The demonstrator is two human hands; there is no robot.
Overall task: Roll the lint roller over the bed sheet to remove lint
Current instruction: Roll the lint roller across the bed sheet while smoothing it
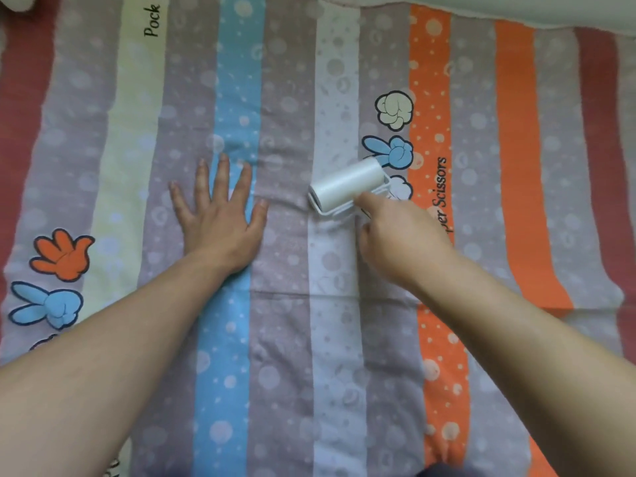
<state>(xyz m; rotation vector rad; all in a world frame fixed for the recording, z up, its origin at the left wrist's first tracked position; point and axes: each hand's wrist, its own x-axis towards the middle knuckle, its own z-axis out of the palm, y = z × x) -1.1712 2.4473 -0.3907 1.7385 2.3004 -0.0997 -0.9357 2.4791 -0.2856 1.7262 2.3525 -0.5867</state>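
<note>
Lint roller (346, 183) (one) on one striped bed sheet (285, 339), your right hand (401, 235) gripping its handle, your left hand (220, 215) flat, fingers spread, pressing the sheet.

- Bare left hand (220, 215) flat, palm down, fingers spread straight, forearm stretched forward.
- Bare right hand (399, 232) curled round white plastic lint roller (347, 182), index finger extended forward.

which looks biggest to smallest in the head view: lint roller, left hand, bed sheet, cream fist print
1. bed sheet, fills nearly the whole frame
2. left hand, flat on the sheet
3. lint roller
4. cream fist print, slightly farther off, but clearly the smallest
</note>
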